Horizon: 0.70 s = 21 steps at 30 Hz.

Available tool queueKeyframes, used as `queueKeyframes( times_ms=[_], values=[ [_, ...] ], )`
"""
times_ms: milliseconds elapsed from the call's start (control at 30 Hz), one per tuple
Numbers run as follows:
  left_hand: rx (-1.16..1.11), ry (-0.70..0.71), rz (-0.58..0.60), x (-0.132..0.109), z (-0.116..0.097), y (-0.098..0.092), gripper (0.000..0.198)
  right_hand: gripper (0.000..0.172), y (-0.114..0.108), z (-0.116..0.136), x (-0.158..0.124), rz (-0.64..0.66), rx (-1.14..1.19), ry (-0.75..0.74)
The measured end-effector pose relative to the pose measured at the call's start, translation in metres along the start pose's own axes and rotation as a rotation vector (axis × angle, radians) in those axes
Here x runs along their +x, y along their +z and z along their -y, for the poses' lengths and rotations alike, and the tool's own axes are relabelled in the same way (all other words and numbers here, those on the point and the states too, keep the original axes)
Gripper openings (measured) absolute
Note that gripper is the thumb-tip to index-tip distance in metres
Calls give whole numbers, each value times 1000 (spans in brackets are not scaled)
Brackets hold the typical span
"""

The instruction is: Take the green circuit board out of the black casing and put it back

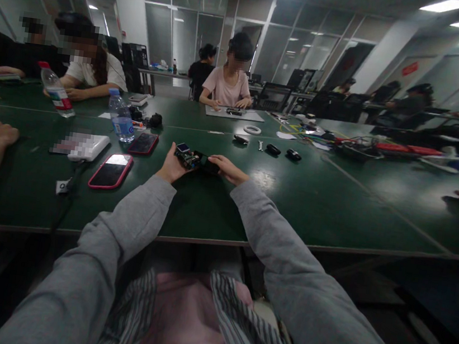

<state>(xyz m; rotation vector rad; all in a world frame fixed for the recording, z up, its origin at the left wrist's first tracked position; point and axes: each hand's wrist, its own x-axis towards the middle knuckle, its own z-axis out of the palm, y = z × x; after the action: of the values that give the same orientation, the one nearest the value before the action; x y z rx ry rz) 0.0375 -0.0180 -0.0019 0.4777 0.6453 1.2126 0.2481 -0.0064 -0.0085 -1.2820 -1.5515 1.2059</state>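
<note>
Above the green table, my left hand [171, 166] is closed round a small circuit board [188, 158] that has a little screen [182, 147] at its upper left end. My right hand [228, 169] grips a black casing piece [209, 164] just to the right of the board. The board and the casing piece touch or overlap; whether they are joined I cannot tell. Past my hands lie a black part [240, 139], a small pale wrench-shaped piece [260, 145] and two black oval parts, one nearer [273, 150] and one farther right [293, 155].
Left of my hands lie a pink-edged phone [111, 171], a darker phone [143, 143] and a white box [89, 148] with a cable. Two water bottles [121, 116] stand behind. A white ring [252, 130] and tangled wires [303, 128] lie farther back. Co-workers sit around the table [292, 208].
</note>
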Motion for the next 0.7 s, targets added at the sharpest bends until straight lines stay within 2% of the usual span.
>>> queueKeyframes(
  times_ms=[233, 333, 433, 633, 700],
  values=[
    [2, 19, 108, -3, -8, 0, 27, 37, -15, -7, 9, -232, -122, 113],
    [56, -10, 88, -2, -7, -1, 25, 36, -21, -12, 13, -281, -182, 122],
    [124, -12, 32, -1, -5, 0, 28, 33, -26, -17, 17, -324, -243, 94],
    [250, 54, 83, 3, -1, 0, 20, 19, -34, -24, 21, -410, -405, 31],
    [279, 61, 57, 5, -1, -1, 23, 21, -33, -25, 20, -428, -477, -61]
  ],
)
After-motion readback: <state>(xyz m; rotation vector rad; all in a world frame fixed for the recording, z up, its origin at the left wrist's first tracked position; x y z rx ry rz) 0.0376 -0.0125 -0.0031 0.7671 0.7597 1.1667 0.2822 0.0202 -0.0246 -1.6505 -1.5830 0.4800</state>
